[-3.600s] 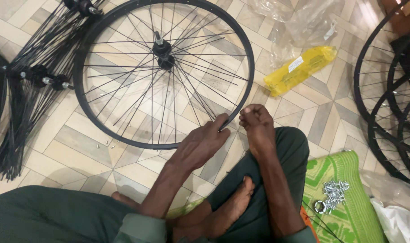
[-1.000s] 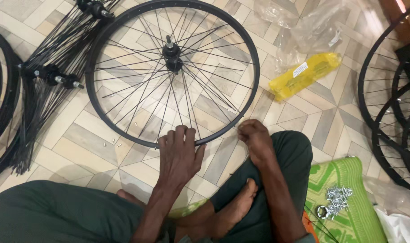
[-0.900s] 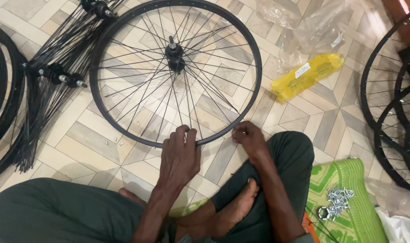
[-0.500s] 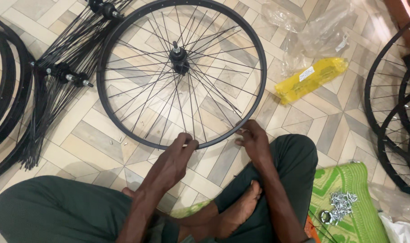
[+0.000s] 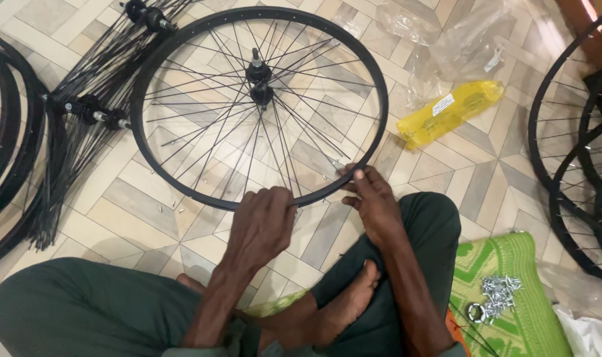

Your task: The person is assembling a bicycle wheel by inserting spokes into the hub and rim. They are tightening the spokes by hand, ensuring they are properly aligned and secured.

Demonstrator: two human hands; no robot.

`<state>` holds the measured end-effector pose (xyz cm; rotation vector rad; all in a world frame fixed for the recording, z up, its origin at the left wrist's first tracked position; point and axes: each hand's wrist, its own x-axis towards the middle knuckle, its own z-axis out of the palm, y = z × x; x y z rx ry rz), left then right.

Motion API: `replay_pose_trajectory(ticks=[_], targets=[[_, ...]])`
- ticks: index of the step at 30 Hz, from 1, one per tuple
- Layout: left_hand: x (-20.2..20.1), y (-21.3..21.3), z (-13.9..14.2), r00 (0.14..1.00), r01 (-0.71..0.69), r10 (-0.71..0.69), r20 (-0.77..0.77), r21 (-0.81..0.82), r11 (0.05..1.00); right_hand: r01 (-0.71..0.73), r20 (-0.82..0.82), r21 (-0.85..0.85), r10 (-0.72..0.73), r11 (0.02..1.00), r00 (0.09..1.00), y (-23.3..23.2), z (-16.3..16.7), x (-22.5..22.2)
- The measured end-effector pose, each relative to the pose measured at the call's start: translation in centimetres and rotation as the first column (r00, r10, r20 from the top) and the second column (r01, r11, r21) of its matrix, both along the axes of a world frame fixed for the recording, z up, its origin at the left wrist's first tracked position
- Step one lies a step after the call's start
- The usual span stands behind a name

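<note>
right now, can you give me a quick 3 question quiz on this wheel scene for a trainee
1. True or false: the spoked wheel lies flat on the tiled floor.
2. Which hand rests on the near rim with its palm down? A) left hand B) right hand C) neither
3. Fill in: the small silver metal parts lie heaped on a ____ mat.

Key:
1. True; its hub points up toward the camera.
2. A; the left hand covers the rim, while the right hand pinches at the rim further to the right.
3. Green; it lies by the person's right leg, below the yellow packet.
</note>
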<state>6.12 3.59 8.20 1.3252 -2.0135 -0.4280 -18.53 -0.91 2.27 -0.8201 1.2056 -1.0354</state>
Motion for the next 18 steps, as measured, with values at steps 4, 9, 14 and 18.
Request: replay_pose_trajectory(ticks=[4,9,14,18], targets=[[-1.3,-0.4,1.5,0.996,-0.013,0.008,-0.094,-0.046,0.999,0.059,0.123,-0.091,-0.048,0.994,0.991,-0.2,1.0,-0.7],[-4.3,-1.1,1.7,0.996,-0.033,0.026,-0.087,-0.074,0.997,0.025,0.34,-0.2,0.045,0.979,0.939,0.3,1.6,-0.9],[-8.3,-2.5,1.3,0.984,-0.063,0.068,-0.164,0.032,0.997,-0.019,0.213,-0.153,0.052,0.988,0.976,1.3,0.7,0.1],[-8.9,-3.1,0.9,0.921,-0.023,0.086,-0.38,0.169,0.985,0.053,0.098,-0.092,-0.044,0.994,0.994,0.0,-0.2,0.1]])
